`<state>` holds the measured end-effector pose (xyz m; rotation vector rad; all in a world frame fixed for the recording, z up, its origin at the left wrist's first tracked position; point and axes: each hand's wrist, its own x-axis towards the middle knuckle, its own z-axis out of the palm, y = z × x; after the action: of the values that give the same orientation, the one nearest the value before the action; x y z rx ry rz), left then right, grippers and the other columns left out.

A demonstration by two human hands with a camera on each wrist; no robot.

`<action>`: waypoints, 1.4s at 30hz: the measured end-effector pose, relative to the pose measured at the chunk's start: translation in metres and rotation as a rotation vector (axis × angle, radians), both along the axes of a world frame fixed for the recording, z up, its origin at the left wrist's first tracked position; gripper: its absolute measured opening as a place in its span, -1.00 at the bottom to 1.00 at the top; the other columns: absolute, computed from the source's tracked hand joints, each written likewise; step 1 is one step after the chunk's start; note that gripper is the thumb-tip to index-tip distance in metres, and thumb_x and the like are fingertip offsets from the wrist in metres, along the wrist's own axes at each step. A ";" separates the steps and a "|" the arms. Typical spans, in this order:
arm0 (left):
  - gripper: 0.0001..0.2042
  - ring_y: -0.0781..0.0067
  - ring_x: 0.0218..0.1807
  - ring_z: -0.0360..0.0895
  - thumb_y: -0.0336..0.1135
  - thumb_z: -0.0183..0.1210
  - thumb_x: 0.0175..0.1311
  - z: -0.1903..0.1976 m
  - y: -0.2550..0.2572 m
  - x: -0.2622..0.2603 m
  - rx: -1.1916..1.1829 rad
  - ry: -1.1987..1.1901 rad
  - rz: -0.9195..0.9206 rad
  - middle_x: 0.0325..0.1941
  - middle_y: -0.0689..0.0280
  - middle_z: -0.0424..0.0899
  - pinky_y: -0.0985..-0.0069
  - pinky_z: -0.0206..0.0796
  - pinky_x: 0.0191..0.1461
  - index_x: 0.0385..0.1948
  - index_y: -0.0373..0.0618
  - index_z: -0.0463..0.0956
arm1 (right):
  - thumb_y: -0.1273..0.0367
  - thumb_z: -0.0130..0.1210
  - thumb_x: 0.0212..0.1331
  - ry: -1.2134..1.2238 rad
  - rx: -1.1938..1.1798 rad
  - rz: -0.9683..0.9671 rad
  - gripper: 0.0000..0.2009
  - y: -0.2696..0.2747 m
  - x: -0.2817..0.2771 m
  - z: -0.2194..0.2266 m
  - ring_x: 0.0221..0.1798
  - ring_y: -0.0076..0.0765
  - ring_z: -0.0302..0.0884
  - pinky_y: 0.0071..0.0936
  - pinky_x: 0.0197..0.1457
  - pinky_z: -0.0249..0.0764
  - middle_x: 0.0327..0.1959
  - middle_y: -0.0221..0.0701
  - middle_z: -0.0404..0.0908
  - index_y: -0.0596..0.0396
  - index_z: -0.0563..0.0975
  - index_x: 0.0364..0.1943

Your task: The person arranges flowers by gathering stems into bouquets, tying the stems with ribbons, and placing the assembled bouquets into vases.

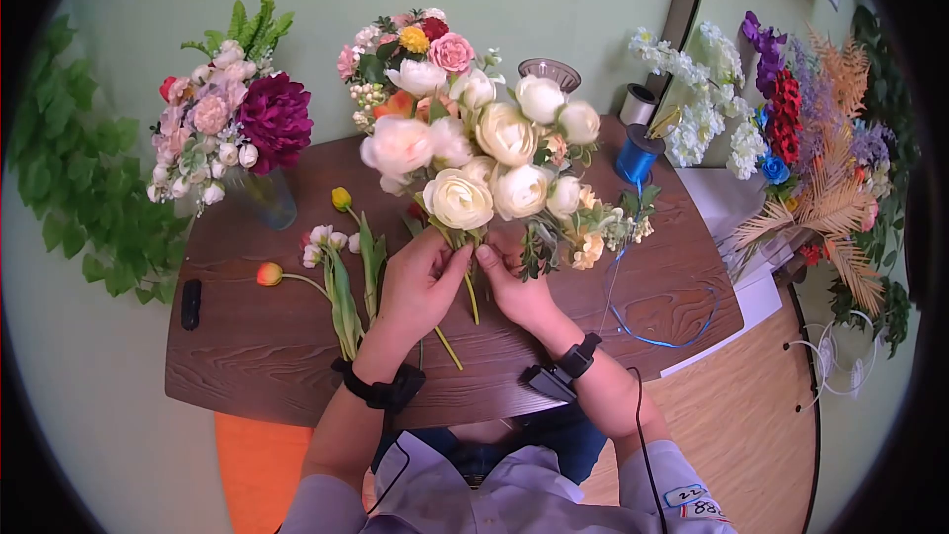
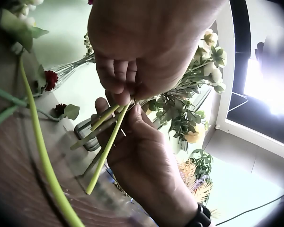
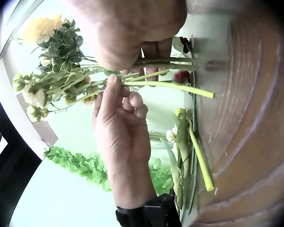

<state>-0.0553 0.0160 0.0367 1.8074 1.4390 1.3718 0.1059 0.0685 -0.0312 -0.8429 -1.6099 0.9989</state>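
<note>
Both hands hold up a bouquet of cream and white artificial flowers (image 1: 507,134) above the table, blooms upward and stems down. My left hand (image 1: 420,282) grips the stems just below the blooms; in the right wrist view the left hand (image 3: 125,127) pinches them between thumb and fingers. Close beside it, my right hand (image 1: 519,292) holds the same bunch from the other side, its thumb by the stems. Green stem ends (image 2: 106,151) stick out below the hands. Peach blossoms and leaves (image 1: 588,247) hang at the bunch's right side.
Loose tulips (image 1: 341,307) lie left on the brown table (image 1: 237,336), beside a small black object (image 1: 191,305). A glass vase (image 1: 267,200) of flowers stands behind them. A blue ribbon spool (image 1: 638,153) trails ribbon at right. More flowers (image 1: 791,138) stand far right.
</note>
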 end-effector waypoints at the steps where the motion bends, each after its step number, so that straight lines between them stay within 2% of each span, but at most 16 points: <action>1: -0.82 0.46 -0.56 0.48 -0.39 0.26 0.27 0.005 0.000 0.000 0.051 0.045 0.010 -0.54 0.26 0.53 0.48 0.32 -0.46 -0.14 -0.19 0.56 | 0.23 0.07 0.45 0.045 -0.037 0.013 -0.67 -0.003 0.000 0.000 -0.05 -0.42 0.58 -0.38 0.03 0.49 -0.10 -0.26 0.68 0.21 0.55 0.07; 4: -0.82 0.47 -0.57 0.47 -0.39 0.25 0.28 0.017 -0.002 0.003 0.172 -0.054 -0.034 -0.52 0.26 0.53 0.48 0.33 -0.46 -0.13 -0.18 0.57 | 0.24 0.06 0.45 0.128 0.080 -0.036 -0.68 -0.020 -0.001 0.029 -0.05 -0.38 0.60 -0.39 0.07 0.50 -0.08 -0.24 0.68 0.20 0.54 0.08; 6: -0.80 0.45 -0.49 0.54 -0.39 0.25 0.28 0.013 -0.001 -0.001 0.243 0.013 -0.059 -0.43 0.25 0.61 0.47 0.39 -0.40 -0.09 -0.18 0.57 | 0.41 0.03 0.36 -0.337 0.408 -0.134 -0.72 -0.006 0.014 -0.010 0.17 -0.16 0.54 -0.21 0.27 0.42 0.07 -0.18 0.60 0.17 0.50 0.11; 9: -0.75 0.44 -0.16 0.65 -0.50 0.36 0.07 0.003 -0.007 -0.009 0.343 0.317 0.083 -0.21 0.23 0.70 0.44 0.48 -0.07 -0.20 -0.25 0.58 | 0.34 0.22 0.24 -0.338 0.267 0.052 -0.59 0.002 0.024 -0.032 0.26 -0.14 0.47 -0.24 0.36 0.40 0.19 -0.24 0.55 0.04 0.50 0.18; 12: -0.79 0.42 -0.14 0.66 -0.48 0.35 0.12 0.014 -0.011 0.001 0.112 -0.024 0.013 -0.24 0.25 0.70 0.46 0.48 -0.05 -0.22 -0.23 0.58 | 0.42 0.01 0.36 -0.364 0.575 -0.281 -0.81 -0.006 0.010 0.004 0.04 -0.08 0.58 -0.16 0.12 0.47 -0.09 -0.22 0.64 0.12 0.58 -0.04; 13: -0.83 0.46 -0.48 0.61 -0.40 0.25 0.27 0.008 -0.003 -0.002 0.287 0.179 0.057 -0.44 0.32 0.66 0.48 0.44 -0.38 -0.15 -0.18 0.56 | 0.38 -0.02 0.43 -0.262 0.365 -0.243 -0.82 -0.016 0.005 0.033 -0.09 -0.10 0.63 -0.19 0.06 0.50 -0.22 -0.24 0.68 0.13 0.60 -0.12; 16: -0.89 0.57 -0.60 0.51 -0.40 0.25 0.29 0.019 -0.012 0.006 0.186 0.173 0.095 -0.54 0.37 0.60 0.54 0.32 -0.51 -0.24 -0.17 0.56 | 0.36 -0.07 0.49 0.096 0.048 0.063 -0.79 -0.013 0.000 0.035 -0.14 -0.38 0.63 -0.38 -0.03 0.51 -0.27 -0.32 0.67 0.20 0.55 -0.16; 24: -0.79 0.62 -0.65 0.31 -0.34 0.33 0.25 -0.001 -0.018 0.011 0.135 0.201 0.096 -0.68 0.44 0.39 0.54 0.13 -0.57 -0.48 -0.21 0.50 | 0.37 -0.05 0.49 0.057 0.134 -0.005 -0.81 -0.017 0.000 0.036 -0.17 -0.41 0.63 -0.41 0.00 0.54 -0.26 -0.35 0.68 0.21 0.53 -0.14; 27: -0.78 0.49 -0.64 0.42 -0.19 0.27 0.30 -0.010 -0.016 -0.001 0.586 1.028 0.229 -0.62 0.30 0.53 0.47 0.22 -0.54 -0.39 -0.16 0.59 | 0.37 -0.05 0.49 -0.003 0.119 0.003 -0.81 -0.015 0.001 0.029 -0.13 -0.37 0.65 -0.39 0.03 0.54 -0.21 -0.34 0.70 0.22 0.53 -0.09; 28: -0.83 0.50 -0.58 0.51 -0.25 0.27 0.30 -0.007 -0.020 0.004 0.155 0.416 0.058 -0.50 0.24 0.63 0.49 0.29 -0.50 -0.29 -0.17 0.60 | 0.37 -0.05 0.49 0.009 0.081 0.018 -0.80 -0.015 -0.001 0.028 -0.10 -0.36 0.67 -0.39 0.05 0.55 -0.19 -0.33 0.71 0.22 0.53 -0.07; 31: -0.83 0.50 -0.51 0.60 -0.36 0.24 0.31 -0.034 0.004 0.004 0.280 0.114 -0.048 -0.43 0.23 0.68 0.49 0.35 -0.46 -0.15 -0.20 0.60 | 0.39 -0.07 0.49 0.077 0.000 0.054 -0.80 -0.018 -0.003 0.025 -0.07 -0.35 0.68 -0.37 0.06 0.55 -0.16 -0.30 0.71 0.23 0.53 -0.05; 34: -0.82 0.50 -0.54 0.60 -0.36 0.23 0.32 -0.018 0.002 -0.005 0.185 0.054 -0.138 -0.43 0.26 0.70 0.50 0.37 -0.48 -0.13 -0.22 0.59 | 0.43 -0.05 0.47 0.115 -0.054 0.083 -0.80 -0.016 0.001 0.031 0.00 -0.35 0.66 -0.34 0.11 0.53 -0.06 -0.27 0.68 0.23 0.54 -0.01; 36: -0.79 0.47 -0.63 0.58 -0.37 0.22 0.30 -0.011 0.000 -0.018 0.203 0.509 0.012 -0.44 0.26 0.71 0.42 0.41 -0.52 -0.13 -0.28 0.55 | 0.47 -0.05 0.45 -0.038 0.148 -0.060 -0.81 -0.017 0.002 0.022 0.08 -0.31 0.62 -0.32 0.16 0.50 0.00 -0.26 0.66 0.22 0.53 0.00; 38: -0.79 0.48 -0.58 0.61 -0.32 0.23 0.27 0.011 0.004 -0.011 -0.364 0.118 -0.032 -0.46 0.24 0.70 0.42 0.42 -0.49 -0.18 -0.26 0.56 | 0.54 -0.05 0.32 -0.225 0.214 -0.076 -0.75 -0.012 0.005 0.008 0.11 -0.01 0.56 -0.20 0.22 0.44 -0.01 -0.14 0.64 0.22 0.53 0.02; 40: -0.85 0.52 -0.47 0.64 -0.35 0.19 0.29 -0.027 0.013 -0.016 0.168 0.392 0.002 -0.49 0.33 0.66 0.48 0.47 -0.41 -0.21 -0.21 0.57 | 0.54 -0.05 0.27 -0.324 0.380 -0.094 -0.74 -0.003 0.003 -0.018 0.12 0.12 0.52 -0.10 0.23 0.41 -0.02 -0.08 0.60 0.21 0.53 0.01; 42: -0.83 0.53 -0.50 0.62 -0.31 0.19 0.34 0.014 -0.004 0.001 -0.157 0.023 -0.098 -0.49 0.32 0.65 0.50 0.47 -0.44 -0.16 -0.19 0.55 | 0.49 -0.04 0.28 -0.354 0.415 -0.168 -0.73 -0.002 0.004 -0.020 0.09 0.11 0.50 -0.04 0.17 0.40 -0.04 -0.06 0.57 0.20 0.50 0.03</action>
<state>-0.0539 0.0116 0.0508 1.7736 1.4082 1.1598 0.1095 0.0661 -0.0514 -0.8780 -1.9197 0.3851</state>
